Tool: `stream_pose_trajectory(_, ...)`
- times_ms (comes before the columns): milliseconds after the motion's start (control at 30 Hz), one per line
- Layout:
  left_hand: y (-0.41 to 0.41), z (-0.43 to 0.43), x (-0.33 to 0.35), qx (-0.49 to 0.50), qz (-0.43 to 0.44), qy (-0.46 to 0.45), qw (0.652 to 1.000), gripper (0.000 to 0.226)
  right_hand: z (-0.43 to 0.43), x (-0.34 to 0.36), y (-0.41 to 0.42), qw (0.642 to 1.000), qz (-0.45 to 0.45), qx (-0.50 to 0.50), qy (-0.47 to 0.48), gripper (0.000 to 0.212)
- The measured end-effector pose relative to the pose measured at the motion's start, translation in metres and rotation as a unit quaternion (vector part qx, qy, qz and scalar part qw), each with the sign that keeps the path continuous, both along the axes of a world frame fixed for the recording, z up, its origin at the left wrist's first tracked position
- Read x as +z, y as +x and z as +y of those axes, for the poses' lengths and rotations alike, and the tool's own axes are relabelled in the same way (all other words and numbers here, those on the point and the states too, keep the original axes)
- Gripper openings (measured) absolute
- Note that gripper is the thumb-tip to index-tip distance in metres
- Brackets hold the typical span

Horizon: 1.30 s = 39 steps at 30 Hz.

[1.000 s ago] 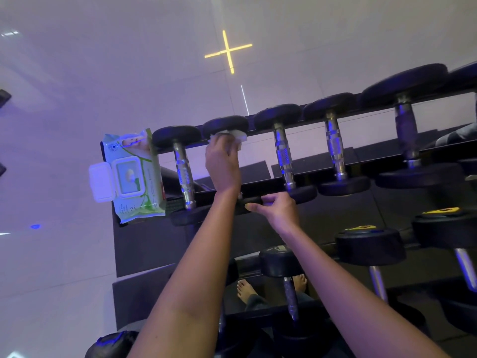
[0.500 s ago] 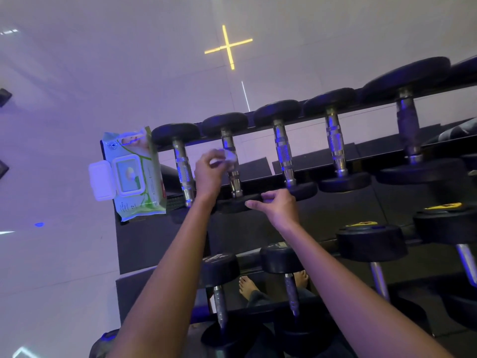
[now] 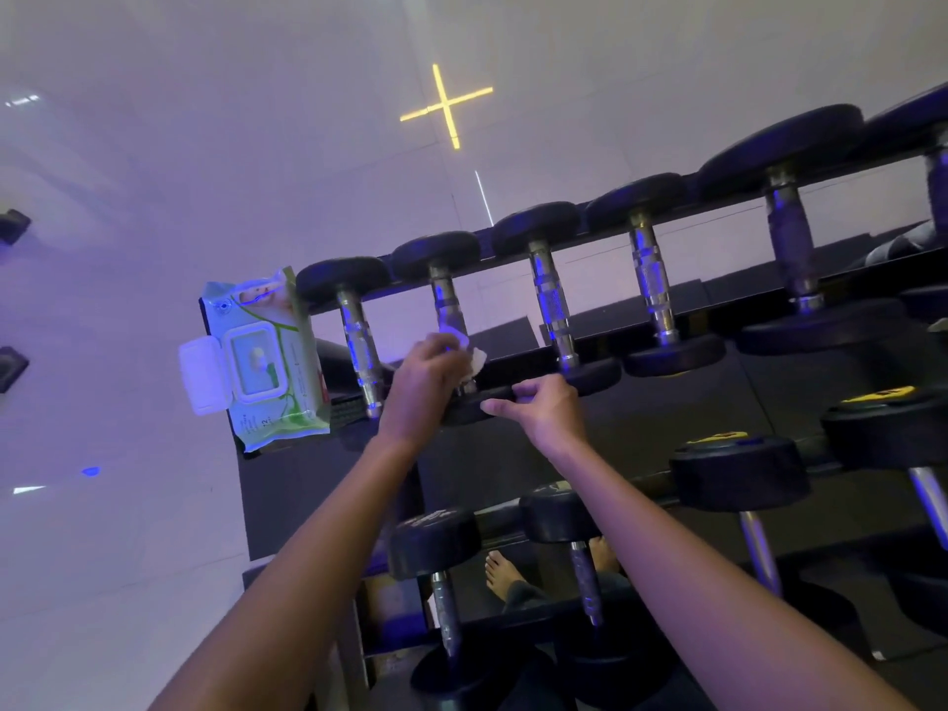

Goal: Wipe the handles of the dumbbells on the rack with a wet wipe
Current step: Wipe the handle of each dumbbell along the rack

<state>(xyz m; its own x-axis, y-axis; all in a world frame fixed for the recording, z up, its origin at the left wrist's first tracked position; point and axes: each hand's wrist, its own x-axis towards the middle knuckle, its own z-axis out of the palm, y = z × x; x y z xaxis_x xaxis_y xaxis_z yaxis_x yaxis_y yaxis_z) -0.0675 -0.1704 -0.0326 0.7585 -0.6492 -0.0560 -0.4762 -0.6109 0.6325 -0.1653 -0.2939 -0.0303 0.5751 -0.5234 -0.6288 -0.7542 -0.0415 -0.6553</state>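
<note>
Landmark: green-and-white plastic wet-wipe pack [image 3: 261,361], white flip lid open, at the end of the black metal rack [image 3: 318,484]
Left hand [image 3: 418,387]: fingers curled round a crumpled white wet wipe [image 3: 471,355], clasping it to the knurled chrome handle [image 3: 445,305] of the second black-headed dumbbell from the pack
Right hand [image 3: 546,410]: fingers and thumb curled on that dumbbell's near head [image 3: 472,409], on the side away from the pack, apparently steadying it
Progress: judged early; the second handle from the pack is under the wipe, the first cannot be judged wiped or not, and at least three top-row handles farther from the pack, plus the lower tiers, appear left
Writing: pack print too small to read, bar a numeral resembling 12; yellow labels [image 3: 878,394] on lower-tier heads, far from the pack, illegible
</note>
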Motion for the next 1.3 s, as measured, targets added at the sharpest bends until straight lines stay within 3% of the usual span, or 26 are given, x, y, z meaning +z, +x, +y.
stream_pose_trajectory(200,0.049,-0.023,-0.001,-0.143,-0.226,0.071,0.961,0.04,0.0,-0.001,-0.001,1.0,-0.004,0.0,0.0,0.062)
stream_pose_trajectory(400,0.047,0.0,0.004,-0.386,-0.246,0.121,0.881,0.036,0.0,0.002,-0.001,1.0,0.002,0.0,0.003,0.061)
stream_pose_trajectory(467,0.063,-0.008,0.007,-0.397,-0.263,0.134,0.869,0.035,0.0,0.002,-0.001,1.0,0.002,-0.001,0.004,0.061)
stream_pose_trajectory(600,0.081,-0.027,0.013,-0.296,-0.283,0.187,0.893,0.042,0.0,0.002,-0.002,1.0,-0.003,-0.001,0.005,0.061)
stream_pose_trajectory(667,0.066,-0.017,0.009,-0.34,-0.251,0.199,0.884,0.049,-0.001,0.003,-0.002,1.0,-0.003,-0.001,0.005,0.06)
stream_pose_trajectory(800,0.07,-0.005,0.008,-0.462,-0.259,0.193,0.826,0.046,0.0,0.004,-0.002,1.0,0.005,0.003,0.0,0.06)
stream_pose_trajectory(967,0.079,-0.018,0.01,-0.349,-0.275,0.177,0.878,0.044,0.0,0.002,-0.001,1.0,0.008,0.003,-0.001,0.06)
stream_pose_trajectory(1133,0.061,0.001,-0.006,-0.438,-0.268,0.159,0.843,0.046,-0.001,0.003,-0.001,1.0,0.006,0.0,-0.002,0.06)
stream_pose_trajectory(1233,0.076,-0.014,-0.005,-0.292,-0.238,0.171,0.91,0.054,-0.001,0.001,-0.001,1.0,0.002,0.002,-0.007,0.061)
stream_pose_trajectory(1300,0.069,-0.011,-0.008,-0.228,-0.216,0.157,0.936,0.058,-0.001,0.0,0.0,1.0,-0.001,-0.001,-0.008,0.061)
